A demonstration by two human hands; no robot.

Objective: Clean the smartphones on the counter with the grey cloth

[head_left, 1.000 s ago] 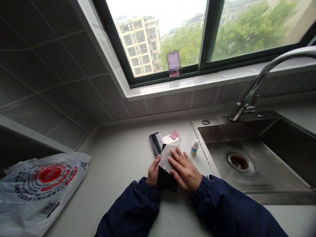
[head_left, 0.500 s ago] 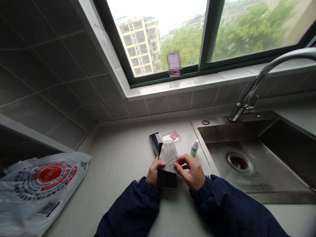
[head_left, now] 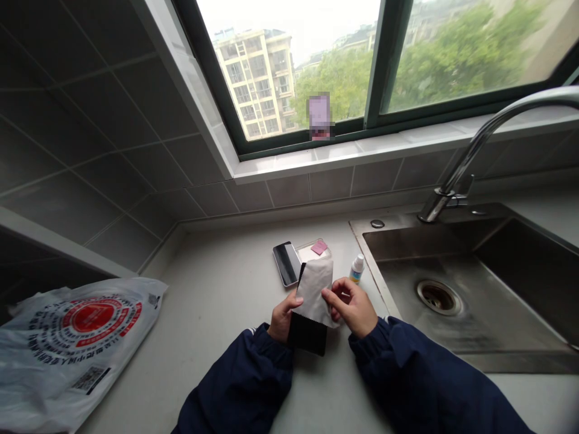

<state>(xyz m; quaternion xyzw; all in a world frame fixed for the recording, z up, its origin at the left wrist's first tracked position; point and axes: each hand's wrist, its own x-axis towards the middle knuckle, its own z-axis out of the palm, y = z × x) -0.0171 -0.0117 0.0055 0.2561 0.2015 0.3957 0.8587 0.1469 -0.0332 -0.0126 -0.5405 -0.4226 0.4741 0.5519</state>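
where the left hand [head_left: 281, 316] sits, head view: lower centre; it clamps the dark slab [head_left: 307, 337], thumb on the pale cloth [head_left: 315, 286].
right hand [head_left: 357, 308]: just right of that, thumb and finger pinched together on the cloth's right side.
cloth and slab: lower centre of the frame, cloth over the slab's upper part; contact with the counter [head_left: 217, 289] cannot be told.
slip: a slack left thumb during a tug could drop the slab.
bottle [head_left: 356, 269]: right of centre, near the right knuckles; an outward swing could tip it.
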